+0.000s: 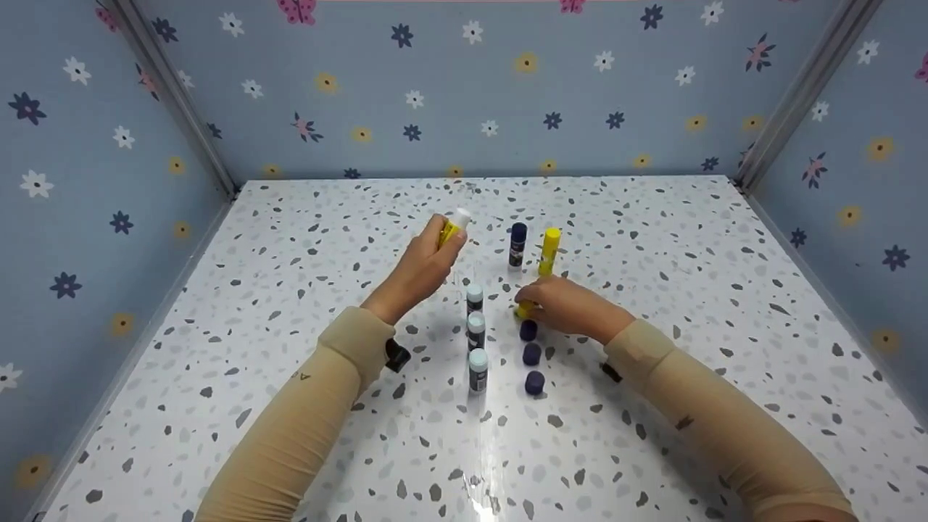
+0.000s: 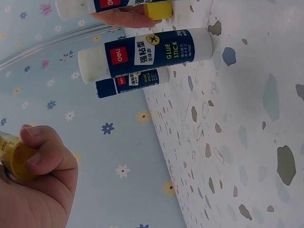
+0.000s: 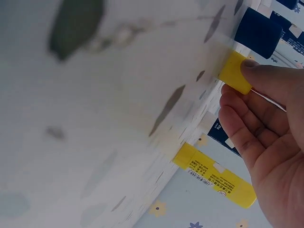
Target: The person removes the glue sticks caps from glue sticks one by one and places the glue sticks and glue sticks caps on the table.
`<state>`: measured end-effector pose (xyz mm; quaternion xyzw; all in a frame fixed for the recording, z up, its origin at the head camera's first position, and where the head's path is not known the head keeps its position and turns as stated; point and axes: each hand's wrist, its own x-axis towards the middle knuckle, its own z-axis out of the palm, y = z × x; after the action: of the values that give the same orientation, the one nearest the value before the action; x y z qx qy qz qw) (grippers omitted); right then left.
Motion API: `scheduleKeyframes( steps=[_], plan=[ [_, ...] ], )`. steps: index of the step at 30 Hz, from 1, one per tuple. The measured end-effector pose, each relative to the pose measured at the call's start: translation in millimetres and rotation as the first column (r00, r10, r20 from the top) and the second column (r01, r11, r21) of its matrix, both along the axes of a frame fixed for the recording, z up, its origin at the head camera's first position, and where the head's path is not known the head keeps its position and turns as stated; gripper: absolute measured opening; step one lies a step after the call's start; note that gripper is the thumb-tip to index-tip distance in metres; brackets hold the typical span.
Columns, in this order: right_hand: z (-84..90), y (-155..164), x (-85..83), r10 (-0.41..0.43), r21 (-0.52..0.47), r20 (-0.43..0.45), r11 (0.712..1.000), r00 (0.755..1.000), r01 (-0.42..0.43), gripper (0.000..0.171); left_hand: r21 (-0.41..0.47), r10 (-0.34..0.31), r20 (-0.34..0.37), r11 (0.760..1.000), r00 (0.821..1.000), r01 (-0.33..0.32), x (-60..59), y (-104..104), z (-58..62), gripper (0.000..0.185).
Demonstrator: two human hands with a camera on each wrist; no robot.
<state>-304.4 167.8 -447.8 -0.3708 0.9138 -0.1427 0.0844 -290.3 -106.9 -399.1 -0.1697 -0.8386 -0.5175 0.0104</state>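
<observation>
speckled table (image 1: 652,406) first; my left hand (image 1: 417,272) grips an uncapped glue stick (image 1: 454,225) raised above it. right hand (image 1: 569,306) pinches a yellow cap (image 1: 523,310) down on the surface. stick looks light, stiff, slick; i'd hold its barrel.

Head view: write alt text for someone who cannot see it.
The left hand holds an uncapped yellow glue stick above a speckled table, while the right hand grips a yellow cap on it. Between them stand three uncapped glue sticks beside three dark caps.
</observation>
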Motion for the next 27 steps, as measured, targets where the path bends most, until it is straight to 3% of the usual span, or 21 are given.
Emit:
scheduleKeyframes(
  steps=[7, 16, 27],
  plan=[
    [0.6, 0, -0.5, -0.013, 0.0, 0.013, 1.0, 1.0, 0.013, 0.026, -0.005, -0.001, -0.013, 1.0, 1.0, 0.0, -1.7, -1, 0.6, 0.03],
    [1.2, -2, -1.6, -0.026, 0.015, 0.024, 1.0, 0.999, 0.026, 0.025, -0.037, -0.026, 0.042, 0.999, 0.999, 0.028, -5.5, -3, -1.3, 0.035],
    [0.6, -2, -2.2, -0.013, 0.004, 0.004, 1.0, 1.0, 0.013, 0.02, -0.09, 0.01, -0.014, 0.996, 1.0, -0.011, -15.4, -3, -15.1, 0.031]
  ],
)
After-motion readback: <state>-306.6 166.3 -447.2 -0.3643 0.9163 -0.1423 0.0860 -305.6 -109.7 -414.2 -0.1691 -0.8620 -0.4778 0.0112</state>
